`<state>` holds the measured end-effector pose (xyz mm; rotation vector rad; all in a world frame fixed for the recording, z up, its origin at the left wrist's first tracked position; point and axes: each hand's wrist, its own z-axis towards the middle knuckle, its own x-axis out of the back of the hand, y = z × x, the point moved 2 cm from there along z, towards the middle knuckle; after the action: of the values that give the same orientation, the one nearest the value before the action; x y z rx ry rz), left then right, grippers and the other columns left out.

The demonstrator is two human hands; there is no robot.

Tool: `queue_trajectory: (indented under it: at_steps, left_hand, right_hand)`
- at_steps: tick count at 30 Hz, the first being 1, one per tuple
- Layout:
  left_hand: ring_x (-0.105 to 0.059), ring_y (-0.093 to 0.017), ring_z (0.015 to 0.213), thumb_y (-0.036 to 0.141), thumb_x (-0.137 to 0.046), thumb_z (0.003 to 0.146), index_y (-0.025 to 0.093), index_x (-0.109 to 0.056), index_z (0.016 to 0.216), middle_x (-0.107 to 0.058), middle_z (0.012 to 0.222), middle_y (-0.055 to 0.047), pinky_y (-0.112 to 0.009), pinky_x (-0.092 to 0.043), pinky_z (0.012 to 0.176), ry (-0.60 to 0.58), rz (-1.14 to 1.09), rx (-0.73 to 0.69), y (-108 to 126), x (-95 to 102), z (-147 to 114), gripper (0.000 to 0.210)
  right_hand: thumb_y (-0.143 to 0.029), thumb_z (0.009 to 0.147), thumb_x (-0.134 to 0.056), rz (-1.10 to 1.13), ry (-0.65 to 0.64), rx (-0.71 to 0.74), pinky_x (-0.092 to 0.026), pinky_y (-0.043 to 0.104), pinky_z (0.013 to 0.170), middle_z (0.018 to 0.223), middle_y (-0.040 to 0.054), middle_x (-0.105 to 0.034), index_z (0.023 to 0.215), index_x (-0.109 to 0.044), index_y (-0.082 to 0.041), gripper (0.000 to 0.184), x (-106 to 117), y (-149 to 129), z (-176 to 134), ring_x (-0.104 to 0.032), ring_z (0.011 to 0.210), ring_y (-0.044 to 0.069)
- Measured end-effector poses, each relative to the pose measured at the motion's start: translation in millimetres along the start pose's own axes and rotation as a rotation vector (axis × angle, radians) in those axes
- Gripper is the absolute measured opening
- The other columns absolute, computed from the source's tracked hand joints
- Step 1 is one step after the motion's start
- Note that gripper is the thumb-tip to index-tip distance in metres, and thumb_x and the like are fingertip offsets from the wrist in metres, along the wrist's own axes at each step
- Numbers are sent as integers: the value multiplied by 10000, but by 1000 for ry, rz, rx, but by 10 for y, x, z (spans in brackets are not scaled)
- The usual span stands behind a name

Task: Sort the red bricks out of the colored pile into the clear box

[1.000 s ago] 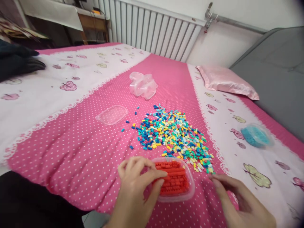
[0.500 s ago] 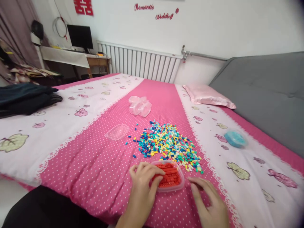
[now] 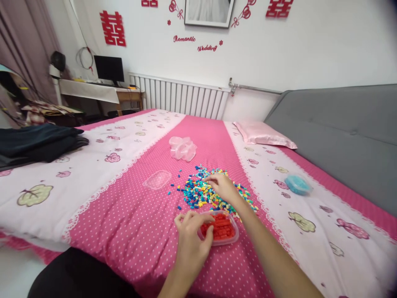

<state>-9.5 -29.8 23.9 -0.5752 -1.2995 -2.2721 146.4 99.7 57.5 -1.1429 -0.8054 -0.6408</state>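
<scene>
A clear plastic container filled with red building blocks sits in front of me on the bed. My left hand is curled over its left rim, thumb and fingers closed on that side, with the fingertips over the red blocks. Just beyond lies a loose heap of small building blocks in blue, teal, yellow, green and white. My right hand reaches over the heap, fingers pinched together at its upper middle. Anything between those fingertips is too small to make out.
An empty clear lid lies left of the heap. Farther back are several stacked clear containers. A container of blue pieces stands on the right. A pink pillow and dark folded clothes also lie on the bed.
My right hand has moved from beside the container forward and left onto the block heap, fingers now pinched. My left hand stays at the container. The view has tilted up.
</scene>
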Motion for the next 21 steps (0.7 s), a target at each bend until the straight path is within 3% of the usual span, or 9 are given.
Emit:
queue_trajectory:
  at_steps: [2, 5, 11, 16, 21]
  left_hand:
    - [-649, -238, 904, 92, -592, 828, 247, -713, 899, -767, 941, -5, -446, -367, 884, 11, -1, 8, -28, 12, -1, 209]
    - [-657, -236, 884, 110, -597, 825, 250, -695, 898, -757, 930, 3, -441, -366, 880, 26, -6, 26, -95, 31, -10, 186]
    - [-660, -253, 901, 116, -607, 796, 228, -647, 868, -729, 913, -3, -464, -358, 901, 24, -60, 137, -157, 10, -5, 139]
    - [-659, -260, 906, 155, -615, 795, 230, -664, 884, -738, 907, -12, -477, -379, 906, 36, -107, 179, -177, 8, 2, 126]
    - [-663, -252, 865, 218, -629, 829, 233, -708, 906, -754, 909, -30, -456, -439, 870, 122, -132, 203, -218, 37, 48, 111]
  right_hand:
    - [-357, 975, -620, -74, -93, -6, -565, 448, 897, 1294, 96, -623, 1273, -603, -194, 340, -161, -40, 364, -651, 1073, 232]
    - [-355, 972, -626, -174, -227, -28, -563, 438, 898, 1298, 92, -621, 1268, -608, -205, 333, -403, -69, 665, -649, 1082, 233]
    - [-357, 972, -625, -230, -382, -42, -564, 442, 897, 1298, 95, -621, 1271, -606, -198, 339, -638, -19, 751, -650, 1078, 234]
    - [-356, 968, -632, -106, -367, -32, -564, 440, 897, 1296, 92, -621, 1271, -606, -200, 342, -610, -10, 773, -649, 1085, 238]
    - [-357, 968, -630, 170, -215, -23, -568, 448, 887, 1291, 96, -624, 1275, -602, -185, 353, -313, -4, 491, -653, 1069, 236]
